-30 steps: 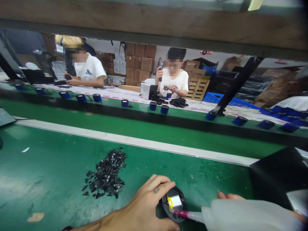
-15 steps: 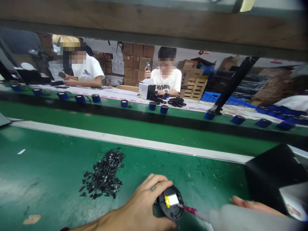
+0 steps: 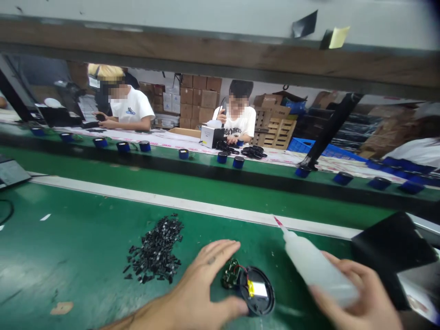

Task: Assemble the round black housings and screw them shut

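Observation:
My right hand (image 3: 364,293) is wrapped round a translucent white squeeze bottle (image 3: 314,266), whose thin nozzle with a red tip points up and left. Thumb and fingers apart, my left hand (image 3: 202,288) curves beside a round black housing (image 3: 270,293). The thumb is close to the housing's near edge; whether it touches I cannot tell. Inside the housing lies a silver battery with yellow tape (image 3: 256,288). A small green circuit board (image 3: 231,274) stands at the housing's left, joined to it by thin red wires.
Many small black parts lie in a pile (image 3: 156,250) on the green bench. A black box-like object (image 3: 392,256) stands at the right. Beyond the white strip (image 3: 192,204), blue-sided round units (image 3: 238,162) line a conveyor. Two people in white shirts work across from me. An overhead shelf (image 3: 172,46) spans the top.
The squeeze bottle has swung up and away from the housing, its nozzle now pointing upward. My left hand has loosened from the housing, showing the circuit board. The camera view has shifted.

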{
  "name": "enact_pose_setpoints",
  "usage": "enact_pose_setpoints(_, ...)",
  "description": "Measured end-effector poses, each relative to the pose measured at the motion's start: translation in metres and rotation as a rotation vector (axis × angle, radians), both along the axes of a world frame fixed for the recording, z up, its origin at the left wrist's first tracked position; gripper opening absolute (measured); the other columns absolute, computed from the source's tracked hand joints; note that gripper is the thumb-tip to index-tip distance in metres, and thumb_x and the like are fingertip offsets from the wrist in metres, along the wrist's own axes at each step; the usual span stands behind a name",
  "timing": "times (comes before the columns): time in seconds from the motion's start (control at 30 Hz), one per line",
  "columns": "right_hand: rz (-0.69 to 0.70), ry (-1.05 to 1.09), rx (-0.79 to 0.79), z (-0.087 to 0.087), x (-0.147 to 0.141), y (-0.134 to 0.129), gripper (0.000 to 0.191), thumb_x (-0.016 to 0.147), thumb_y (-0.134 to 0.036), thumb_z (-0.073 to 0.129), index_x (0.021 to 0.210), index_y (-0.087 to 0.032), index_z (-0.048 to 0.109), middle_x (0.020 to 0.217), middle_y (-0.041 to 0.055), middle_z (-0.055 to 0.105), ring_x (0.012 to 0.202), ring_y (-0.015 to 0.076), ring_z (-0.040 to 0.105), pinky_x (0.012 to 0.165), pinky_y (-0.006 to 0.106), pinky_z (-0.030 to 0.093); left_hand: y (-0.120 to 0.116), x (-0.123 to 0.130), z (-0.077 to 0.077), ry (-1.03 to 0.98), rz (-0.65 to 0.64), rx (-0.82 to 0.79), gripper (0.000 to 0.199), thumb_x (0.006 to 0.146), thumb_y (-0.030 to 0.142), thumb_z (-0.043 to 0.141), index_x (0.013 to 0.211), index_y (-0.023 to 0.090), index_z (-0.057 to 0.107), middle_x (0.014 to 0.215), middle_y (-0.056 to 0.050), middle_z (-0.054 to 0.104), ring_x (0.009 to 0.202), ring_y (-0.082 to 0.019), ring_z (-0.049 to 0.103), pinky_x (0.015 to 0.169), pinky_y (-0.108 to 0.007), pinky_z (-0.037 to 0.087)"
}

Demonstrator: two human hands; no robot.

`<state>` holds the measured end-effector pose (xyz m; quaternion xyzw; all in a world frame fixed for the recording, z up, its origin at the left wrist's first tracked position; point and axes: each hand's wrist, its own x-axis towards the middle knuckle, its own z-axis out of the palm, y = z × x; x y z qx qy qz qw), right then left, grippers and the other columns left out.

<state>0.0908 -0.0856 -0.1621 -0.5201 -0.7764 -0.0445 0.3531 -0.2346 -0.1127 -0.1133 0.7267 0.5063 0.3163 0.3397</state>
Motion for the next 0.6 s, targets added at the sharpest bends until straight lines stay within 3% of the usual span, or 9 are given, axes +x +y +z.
enact_pose_setpoints(0.07,0.065,-0.163,0.084,0.015,-0.020,0.005,0.039,0.087,-0.056,0.057,0.107,-0.024,0.049,0.121,0.0134,0.059,0.095,0.0330,0.067,0.067,0.042,0.062,-0.001,-0.019,0.009,0.040,0.094,0.115,0.031,0.086,0.023,0.061,0.116,0.023,0.067,0.125,-0.007,0.065,0.117,-0.027,0.058,0.106,-0.052,0.045)
enact_pose_setpoints(0.17,0.146,-0.312,0.171,0.048,-0.060,0.016,0.046,0.086,-0.068,0.053,0.087,-0.023,0.063,0.114,0.0136,0.061,0.113,0.0406,0.056,0.077,0.053,0.056,0.000,-0.048,0.019,0.129,0.207,0.297,0.025,0.091,0.020,0.047,0.090,0.022,0.072,0.100,-0.004,0.073,0.096,-0.023,0.066,0.095,-0.047,0.051)
enact_pose_setpoints(0.23,0.167,-0.245,-0.109,0.065,-0.095,0.025,0.038,0.092,-0.058,0.052,0.081,-0.026,0.069,0.112,0.0093,0.063,0.109,0.0340,0.059,0.083,0.050,0.054,0.001,-0.060,0.023,0.148,0.281,0.317,0.024,0.091,0.021,0.048,0.088,0.022,0.072,0.100,-0.004,0.073,0.095,-0.023,0.066,0.094,-0.045,0.051)
enact_pose_setpoints(0.3,0.198,-0.267,-0.403,0.076,-0.133,0.035,0.027,0.081,-0.048,0.068,0.069,-0.024,0.070,0.088,0.0081,0.067,0.086,0.0319,0.065,0.074,0.047,0.055,-0.001,-0.064,0.026,0.145,0.310,0.314,0.024,0.090,0.021,0.048,0.087,0.022,0.072,0.101,-0.004,0.072,0.096,-0.022,0.066,0.094,-0.044,0.050)
enact_pose_setpoints(0.4,0.307,-0.251,-0.494,0.083,-0.168,0.042,0.015,0.069,-0.022,0.077,0.061,-0.023,0.064,0.073,0.0022,0.064,0.073,0.0246,0.064,0.067,0.035,0.055,-0.009,-0.067,0.028,0.137,0.287,0.345,0.023,0.089,0.020,0.049,0.087,0.021,0.072,0.103,-0.004,0.072,0.097,-0.022,0.066,0.093,-0.042,0.050)
enact_pose_setpoints(0.5,0.463,-0.171,-0.478,0.083,-0.159,0.034,0.012,0.086,-0.022,0.063,0.074,-0.025,0.061,0.085,-0.0023,0.065,0.080,0.0161,0.064,0.069,0.024,0.054,-0.020,-0.074,0.028,0.069,0.330,0.315,0.023,0.089,0.021,0.049,0.085,0.021,0.071,0.099,-0.004,0.072,0.094,-0.021,0.066,0.088,-0.037,0.051)
enact_pose_setpoints(0.57,0.584,-0.114,-0.334,0.076,-0.135,0.024,0.014,0.097,-0.030,0.052,0.087,-0.026,0.061,0.088,-0.0024,0.066,0.076,0.0142,0.065,0.065,0.021,0.055,-0.025,-0.073,0.026,0.014,0.373,0.205,0.022,0.090,0.025,0.050,0.085,0.021,0.071,0.090,-0.003,0.071,0.084,-0.019,0.066,0.077,-0.033,0.052)
enact_pose_setpoints(0.6,0.626,-0.088,-0.197,0.071,-0.121,0.018,0.014,0.100,-0.031,0.050,0.093,-0.026,0.061,0.091,-0.0018,0.067,0.078,0.0143,0.066,0.072,0.022,0.056,-0.026,-0.069,0.025,-0.036,0.377,0.099,0.021,0.090,0.027,0.051,0.088,0.020,0.070,0.086,-0.003,0.070,0.075,-0.017,0.065,0.068,-0.030,0.052)
